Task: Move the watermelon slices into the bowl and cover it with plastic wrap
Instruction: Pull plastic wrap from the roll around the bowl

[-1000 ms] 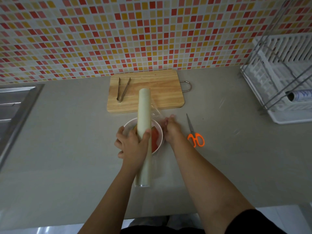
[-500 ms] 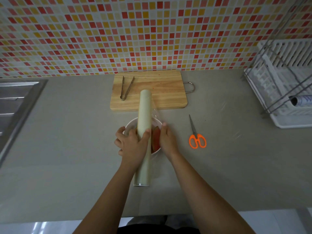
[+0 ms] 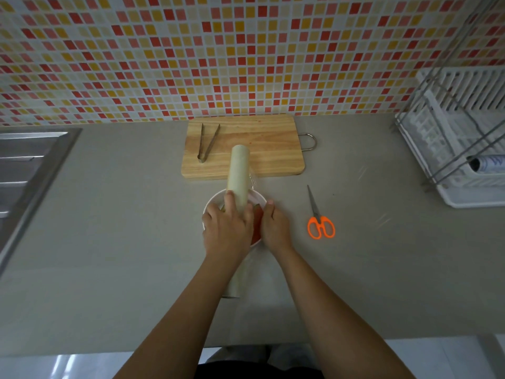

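Bearing bowl (image 3: 212,201): countertop (image 3: 123,242) | mosaic wall (image 3: 191,50) behind | sink (image 3: 24,160) left | rack (image 3: 451,138) right

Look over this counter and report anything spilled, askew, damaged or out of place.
Nothing is spilled or broken. The only oddity: the plastic wrap roll lies across the top of the bowl, overhanging it front and back, gripped by the left hand.

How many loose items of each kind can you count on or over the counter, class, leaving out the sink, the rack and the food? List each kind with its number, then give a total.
Cutting board: 1
Tongs: 1
Scissors: 1
Bowl: 1
Plastic wrap roll: 1
Total: 5
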{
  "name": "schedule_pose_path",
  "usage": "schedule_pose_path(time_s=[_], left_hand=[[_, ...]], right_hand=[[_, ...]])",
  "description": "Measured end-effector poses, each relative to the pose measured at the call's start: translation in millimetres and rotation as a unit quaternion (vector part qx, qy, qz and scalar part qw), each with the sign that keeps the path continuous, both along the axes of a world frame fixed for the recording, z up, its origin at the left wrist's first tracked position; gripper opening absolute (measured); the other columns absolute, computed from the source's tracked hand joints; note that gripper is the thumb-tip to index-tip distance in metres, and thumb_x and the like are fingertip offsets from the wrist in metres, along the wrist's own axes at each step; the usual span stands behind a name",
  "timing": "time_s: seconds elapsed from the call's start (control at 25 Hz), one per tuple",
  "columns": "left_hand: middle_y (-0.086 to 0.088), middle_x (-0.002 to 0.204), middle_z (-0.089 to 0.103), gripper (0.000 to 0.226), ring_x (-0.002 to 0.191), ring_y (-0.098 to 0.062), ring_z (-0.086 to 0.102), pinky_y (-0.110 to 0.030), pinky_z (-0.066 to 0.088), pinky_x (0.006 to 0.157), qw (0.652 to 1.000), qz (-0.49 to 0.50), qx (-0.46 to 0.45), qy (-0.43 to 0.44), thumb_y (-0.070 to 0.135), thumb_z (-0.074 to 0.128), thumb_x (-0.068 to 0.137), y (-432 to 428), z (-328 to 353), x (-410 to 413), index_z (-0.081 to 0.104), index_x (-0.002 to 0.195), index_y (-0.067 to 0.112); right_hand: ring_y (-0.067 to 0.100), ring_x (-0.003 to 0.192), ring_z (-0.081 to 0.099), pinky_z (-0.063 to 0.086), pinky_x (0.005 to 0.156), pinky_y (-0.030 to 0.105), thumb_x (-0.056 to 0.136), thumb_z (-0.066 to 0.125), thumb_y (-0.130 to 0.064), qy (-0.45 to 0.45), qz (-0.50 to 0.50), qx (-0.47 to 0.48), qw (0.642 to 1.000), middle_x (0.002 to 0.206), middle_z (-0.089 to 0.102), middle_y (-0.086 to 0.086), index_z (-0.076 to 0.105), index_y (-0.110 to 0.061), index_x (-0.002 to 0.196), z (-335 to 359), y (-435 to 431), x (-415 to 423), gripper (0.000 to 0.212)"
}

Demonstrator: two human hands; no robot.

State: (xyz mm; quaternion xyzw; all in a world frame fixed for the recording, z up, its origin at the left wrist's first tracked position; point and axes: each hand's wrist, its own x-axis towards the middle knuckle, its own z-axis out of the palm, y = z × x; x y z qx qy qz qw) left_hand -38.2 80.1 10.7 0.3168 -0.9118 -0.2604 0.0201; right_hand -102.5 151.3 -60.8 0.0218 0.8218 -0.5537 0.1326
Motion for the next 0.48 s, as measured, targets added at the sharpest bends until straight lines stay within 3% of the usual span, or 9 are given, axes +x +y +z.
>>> schedule_pose_path(time_s=[0.16, 0.32, 0.48], left_hand=[[-0.022, 0.108, 0.048, 0.051, 0.094, -0.042, 0.054, -0.044, 0.045, 0.079, 0.998, 0.01, 0.034, 0.053, 0.046, 0.049, 0.092, -15.0, -0.8, 6.9, 0.044, 0.123, 0.006], [-0.025, 0.113, 0.056, 0.048, 0.102, -0.04, 0.052, -0.043, 0.04, 0.085, 0.998, 0.009, 0.045, 0.037, 0.04, 0.038, 0.098, -32.0, -3.9, 14.2, 0.048, 0.126, 0.003], [-0.026, 0.113, 0.055, 0.041, 0.104, -0.04, 0.051, -0.043, 0.038, 0.088, 0.996, 0.0, 0.068, 0.059, 0.03, 0.031, 0.101, -30.4, 1.3, 15.6, 0.04, 0.135, 0.01]], right_hand=[[0.036, 0.102, 0.059, 0.04, 0.078, 0.031, 0.1, 0.02, -0.029, 0.005, 0.007, 0.024, 1.0, 0.107, 0.065, 0.027, 0.062, 0.004, 0.1, 2.6, -1.0, -3.3, 0.053], [0.038, 0.109, 0.056, 0.041, 0.086, 0.034, 0.1, 0.021, -0.029, 0.0, 0.023, 0.03, 0.999, 0.114, 0.063, 0.028, 0.061, 0.004, 0.107, 3.7, 0.0, -6.1, 0.053], [0.038, 0.11, 0.055, 0.04, 0.088, 0.035, 0.1, 0.021, -0.029, 0.001, 0.024, 0.034, 0.999, 0.115, 0.062, 0.028, 0.061, 0.004, 0.108, 5.4, -0.6, -5.8, 0.052]])
